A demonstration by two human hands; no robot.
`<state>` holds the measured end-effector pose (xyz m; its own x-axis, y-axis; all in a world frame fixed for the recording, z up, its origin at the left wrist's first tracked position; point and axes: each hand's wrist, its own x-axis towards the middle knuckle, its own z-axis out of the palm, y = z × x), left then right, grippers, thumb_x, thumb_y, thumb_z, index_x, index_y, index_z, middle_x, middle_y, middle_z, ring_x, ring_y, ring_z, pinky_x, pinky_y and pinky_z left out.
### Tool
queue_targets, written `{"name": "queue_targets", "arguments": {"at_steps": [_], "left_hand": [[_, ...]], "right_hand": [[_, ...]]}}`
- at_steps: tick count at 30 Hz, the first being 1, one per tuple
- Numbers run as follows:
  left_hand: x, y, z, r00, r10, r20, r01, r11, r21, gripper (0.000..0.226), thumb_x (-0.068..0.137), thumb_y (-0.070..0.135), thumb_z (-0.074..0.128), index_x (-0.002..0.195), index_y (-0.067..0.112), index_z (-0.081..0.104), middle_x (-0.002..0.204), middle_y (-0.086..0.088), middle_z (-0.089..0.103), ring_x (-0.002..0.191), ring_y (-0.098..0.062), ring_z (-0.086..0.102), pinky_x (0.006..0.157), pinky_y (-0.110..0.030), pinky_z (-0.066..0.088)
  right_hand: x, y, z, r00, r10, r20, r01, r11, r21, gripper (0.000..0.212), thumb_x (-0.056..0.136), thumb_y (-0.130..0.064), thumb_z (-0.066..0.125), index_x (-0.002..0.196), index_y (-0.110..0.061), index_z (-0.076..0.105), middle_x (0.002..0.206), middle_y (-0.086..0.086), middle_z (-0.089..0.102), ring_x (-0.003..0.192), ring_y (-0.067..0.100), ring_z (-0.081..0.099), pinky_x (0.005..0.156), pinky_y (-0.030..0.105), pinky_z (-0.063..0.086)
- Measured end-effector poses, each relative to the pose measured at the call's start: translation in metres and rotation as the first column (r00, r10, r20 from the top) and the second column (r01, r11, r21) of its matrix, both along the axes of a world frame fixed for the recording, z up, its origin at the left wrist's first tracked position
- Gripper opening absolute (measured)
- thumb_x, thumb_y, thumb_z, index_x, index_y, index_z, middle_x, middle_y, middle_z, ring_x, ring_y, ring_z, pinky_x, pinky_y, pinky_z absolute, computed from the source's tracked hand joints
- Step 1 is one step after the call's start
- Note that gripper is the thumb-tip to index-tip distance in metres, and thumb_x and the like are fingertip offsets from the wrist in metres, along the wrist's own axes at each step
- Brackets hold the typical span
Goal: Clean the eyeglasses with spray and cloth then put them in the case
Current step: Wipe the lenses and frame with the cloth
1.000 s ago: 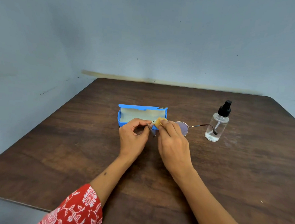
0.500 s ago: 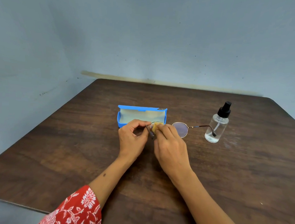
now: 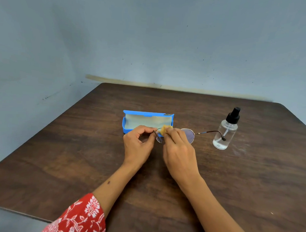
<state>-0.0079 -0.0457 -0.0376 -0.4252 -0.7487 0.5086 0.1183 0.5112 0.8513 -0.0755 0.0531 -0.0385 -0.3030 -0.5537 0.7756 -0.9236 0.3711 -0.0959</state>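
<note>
Thin-rimmed round eyeglasses (image 3: pixel 189 135) are held above the table, one temple arm stretching right toward the spray bottle. My left hand (image 3: pixel 138 145) pinches the frame at its left end. My right hand (image 3: pixel 178 150) pinches a small yellow cloth (image 3: pixel 164 130) against the left lens, which is mostly hidden by my fingers. An open blue case (image 3: pixel 126 122) with a pale lining lies just behind my hands. A clear spray bottle (image 3: pixel 225 131) with a black pump top stands upright to the right.
The dark wooden table (image 3: pixel 76 156) meets a grey-blue wall along its far edge. Its left edge runs diagonally toward me. A red floral sleeve (image 3: pixel 77 217) covers my left upper arm at the bottom.
The yellow cloth shifts slightly over the left lens as my right hand rubs it. The glasses and my left hand stay almost in the same place.
</note>
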Motion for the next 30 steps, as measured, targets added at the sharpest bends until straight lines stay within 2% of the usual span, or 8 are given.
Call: {"name": "queue_targets", "arguments": {"at_steps": [3, 7, 11, 15, 21, 25, 27, 30], "left_hand": [[0.001, -0.002, -0.001, 1.000, 0.002, 0.007, -0.002, 1.000, 0.016, 0.017, 0.075, -0.002, 0.073, 0.081, 0.013, 0.072, 0.079, 0.005, 0.072, 0.078, -0.004, 0.069, 0.075, -0.015, 0.053], [0.002, -0.002, -0.001, 1.000, 0.019, 0.003, -0.019, 0.999, 0.040, 0.017, 0.076, 0.000, 0.072, 0.081, 0.016, 0.072, 0.079, 0.003, 0.072, 0.077, -0.006, 0.069, 0.074, -0.019, 0.055], [0.001, -0.005, 0.001, 0.997, 0.067, -0.037, -0.064, 0.994, 0.089, 0.010, 0.078, 0.002, 0.072, 0.080, 0.011, 0.072, 0.079, -0.003, 0.073, 0.073, -0.006, 0.067, 0.071, -0.017, 0.054], [0.000, -0.005, 0.001, 0.994, 0.104, -0.040, -0.097, 0.986, 0.137, 0.006, 0.078, 0.002, 0.071, 0.078, 0.008, 0.071, 0.081, -0.005, 0.073, 0.077, -0.009, 0.067, 0.067, -0.013, 0.052], [-0.001, -0.007, 0.000, 0.994, 0.108, -0.009, -0.106, 0.988, 0.115, 0.003, 0.078, 0.001, 0.071, 0.080, 0.003, 0.071, 0.082, -0.003, 0.073, 0.074, -0.001, 0.066, 0.070, -0.017, 0.054], [0.002, -0.006, 0.002, 0.993, 0.117, -0.001, -0.117, 0.991, 0.062, 0.004, 0.079, 0.003, 0.070, 0.082, 0.005, 0.072, 0.081, 0.000, 0.072, 0.072, 0.005, 0.063, 0.064, -0.007, 0.047], [0.002, -0.007, 0.002, 0.994, 0.108, -0.012, -0.107, 0.991, 0.076, 0.006, 0.079, 0.004, 0.071, 0.082, 0.009, 0.072, 0.082, 0.000, 0.072, 0.075, 0.001, 0.065, 0.066, -0.008, 0.048], [0.001, -0.007, 0.001, 0.995, 0.094, -0.019, -0.091, 0.990, 0.103, 0.007, 0.078, 0.006, 0.072, 0.079, 0.013, 0.072, 0.081, -0.001, 0.073, 0.078, -0.009, 0.068, 0.070, -0.017, 0.054]], "right_hand": [[0.009, 0.002, 0.000, 0.998, 0.068, -0.001, -0.068, 0.997, 0.026, 0.031, 0.075, -0.007, 0.042, 0.086, -0.002, 0.071, 0.085, 0.008, 0.067, 0.078, 0.025, 0.064, 0.066, 0.030, 0.052], [0.019, 0.005, 0.001, 0.991, 0.119, 0.056, -0.120, 0.993, 0.008, 0.024, 0.071, -0.012, 0.043, 0.070, -0.006, 0.066, 0.077, 0.005, 0.065, 0.073, 0.021, 0.058, 0.063, 0.027, 0.046], [0.016, 0.013, 0.004, 0.976, 0.168, 0.137, -0.136, 0.967, -0.214, 0.023, 0.074, -0.007, 0.051, 0.082, -0.002, 0.072, 0.087, 0.007, 0.068, 0.083, 0.020, 0.061, 0.078, 0.026, 0.049], [-0.006, 0.024, 0.007, 0.978, 0.049, 0.204, 0.028, 0.934, -0.355, 0.022, 0.077, 0.000, 0.057, 0.094, 0.002, 0.072, 0.098, 0.011, 0.068, 0.093, 0.020, 0.058, 0.088, 0.023, 0.046], [-0.017, 0.026, -0.002, 0.975, -0.054, 0.214, 0.112, 0.956, -0.270, 0.027, 0.074, 0.006, 0.060, 0.099, 0.004, 0.070, 0.102, 0.013, 0.067, 0.097, 0.019, 0.050, 0.085, 0.024, 0.041], [-0.012, 0.020, -0.008, 0.982, -0.035, 0.184, 0.071, 0.978, -0.197, 0.028, 0.070, 0.009, 0.066, 0.097, 0.003, 0.071, 0.098, 0.012, 0.068, 0.094, 0.018, 0.049, 0.080, 0.027, 0.044], [-0.014, 0.021, -0.007, 0.984, -0.069, 0.167, 0.101, 0.975, -0.196, 0.027, 0.070, 0.004, 0.061, 0.095, 0.003, 0.072, 0.097, 0.012, 0.068, 0.094, 0.018, 0.049, 0.072, 0.024, 0.048], [-0.017, 0.024, -0.005, 0.978, -0.111, 0.178, 0.144, 0.972, -0.185, 0.028, 0.069, 0.007, 0.063, 0.095, 0.003, 0.071, 0.097, 0.012, 0.067, 0.095, 0.018, 0.047, 0.064, 0.029, 0.055]]}}
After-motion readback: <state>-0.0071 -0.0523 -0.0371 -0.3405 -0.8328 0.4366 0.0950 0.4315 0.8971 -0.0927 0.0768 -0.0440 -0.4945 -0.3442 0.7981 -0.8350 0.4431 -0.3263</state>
